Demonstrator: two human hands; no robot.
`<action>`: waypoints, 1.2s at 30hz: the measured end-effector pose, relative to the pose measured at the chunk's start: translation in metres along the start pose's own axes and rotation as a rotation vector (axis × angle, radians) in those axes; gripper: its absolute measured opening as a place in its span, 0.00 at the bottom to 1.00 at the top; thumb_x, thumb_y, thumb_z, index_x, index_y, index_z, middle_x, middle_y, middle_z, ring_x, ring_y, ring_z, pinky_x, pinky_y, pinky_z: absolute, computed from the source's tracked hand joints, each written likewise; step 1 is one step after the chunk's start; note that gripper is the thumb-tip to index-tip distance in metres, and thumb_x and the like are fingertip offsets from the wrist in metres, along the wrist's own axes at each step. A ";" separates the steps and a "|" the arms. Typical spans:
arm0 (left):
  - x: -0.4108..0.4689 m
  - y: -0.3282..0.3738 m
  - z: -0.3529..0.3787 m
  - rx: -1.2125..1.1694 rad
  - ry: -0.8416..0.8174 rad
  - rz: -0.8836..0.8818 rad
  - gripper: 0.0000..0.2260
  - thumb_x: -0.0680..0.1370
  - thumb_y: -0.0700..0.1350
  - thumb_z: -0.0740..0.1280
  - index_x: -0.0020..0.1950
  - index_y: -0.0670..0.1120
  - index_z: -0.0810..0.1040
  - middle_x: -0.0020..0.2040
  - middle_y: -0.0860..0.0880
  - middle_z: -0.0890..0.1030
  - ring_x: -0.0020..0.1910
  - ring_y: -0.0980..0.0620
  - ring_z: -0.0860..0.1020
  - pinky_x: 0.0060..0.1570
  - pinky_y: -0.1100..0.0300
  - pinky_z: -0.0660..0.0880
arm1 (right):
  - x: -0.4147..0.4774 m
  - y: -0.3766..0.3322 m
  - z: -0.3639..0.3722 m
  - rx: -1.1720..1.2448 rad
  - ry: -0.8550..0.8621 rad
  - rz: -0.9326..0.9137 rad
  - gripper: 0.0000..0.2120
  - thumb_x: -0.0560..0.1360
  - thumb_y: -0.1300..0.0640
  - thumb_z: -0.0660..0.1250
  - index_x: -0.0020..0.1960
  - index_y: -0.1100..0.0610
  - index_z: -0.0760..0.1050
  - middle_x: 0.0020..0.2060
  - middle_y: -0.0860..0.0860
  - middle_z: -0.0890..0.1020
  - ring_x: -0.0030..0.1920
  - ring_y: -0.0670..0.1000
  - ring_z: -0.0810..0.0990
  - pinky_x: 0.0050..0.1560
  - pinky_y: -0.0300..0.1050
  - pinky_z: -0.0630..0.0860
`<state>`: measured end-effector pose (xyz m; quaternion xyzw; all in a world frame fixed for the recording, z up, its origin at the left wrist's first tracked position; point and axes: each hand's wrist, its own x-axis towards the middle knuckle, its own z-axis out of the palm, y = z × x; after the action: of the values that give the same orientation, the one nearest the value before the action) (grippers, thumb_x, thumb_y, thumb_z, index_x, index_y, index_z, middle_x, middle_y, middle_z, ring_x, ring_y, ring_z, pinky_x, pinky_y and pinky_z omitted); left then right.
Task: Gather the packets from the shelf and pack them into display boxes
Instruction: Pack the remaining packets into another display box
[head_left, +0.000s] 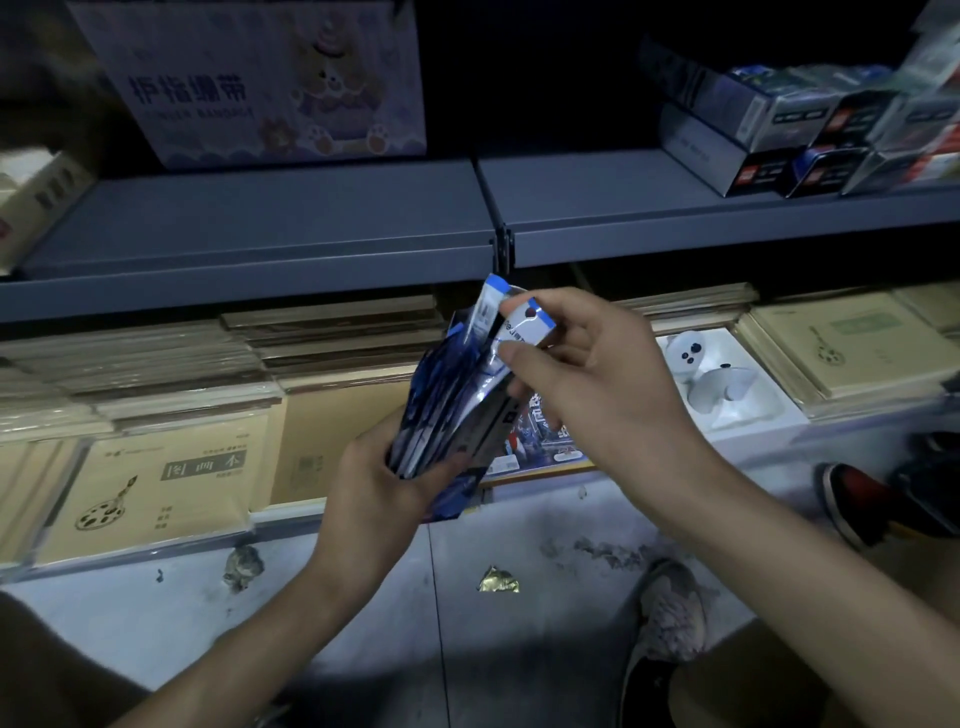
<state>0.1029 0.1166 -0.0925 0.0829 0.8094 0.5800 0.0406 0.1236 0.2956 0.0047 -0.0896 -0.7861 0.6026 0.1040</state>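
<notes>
A stack of packets is being gripped by the curled left hand and pinched on top by the right hand above the shelf's front edge, so gathering is judged underway and boxing not begun.

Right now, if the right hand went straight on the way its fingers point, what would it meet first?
The right hand pinches the packets at their tops, so they come first; beyond them, probably the stacked paper pads, but depth is unclear.
</notes>
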 end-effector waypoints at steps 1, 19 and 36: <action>0.001 0.000 -0.001 0.030 0.020 0.032 0.16 0.73 0.42 0.79 0.49 0.62 0.80 0.44 0.62 0.86 0.43 0.59 0.85 0.41 0.50 0.84 | -0.001 -0.002 0.000 0.030 0.006 0.004 0.12 0.78 0.67 0.71 0.56 0.53 0.83 0.36 0.57 0.84 0.29 0.45 0.79 0.31 0.37 0.73; -0.003 0.016 -0.007 0.127 0.089 0.203 0.18 0.74 0.43 0.76 0.53 0.66 0.77 0.42 0.67 0.83 0.40 0.66 0.82 0.35 0.72 0.73 | 0.000 0.000 0.003 0.101 0.126 0.019 0.04 0.75 0.65 0.74 0.46 0.57 0.84 0.41 0.60 0.85 0.34 0.50 0.79 0.35 0.47 0.77; 0.005 0.003 -0.011 -0.268 0.038 -0.126 0.11 0.71 0.38 0.79 0.49 0.50 0.85 0.45 0.55 0.88 0.44 0.55 0.87 0.42 0.58 0.84 | 0.006 -0.028 -0.057 0.296 -0.086 0.023 0.11 0.82 0.58 0.65 0.41 0.55 0.80 0.25 0.51 0.63 0.20 0.50 0.60 0.24 0.39 0.59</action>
<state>0.0967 0.1079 -0.0858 0.0147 0.7290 0.6805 0.0724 0.1327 0.3427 0.0461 -0.0563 -0.6914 0.7164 0.0752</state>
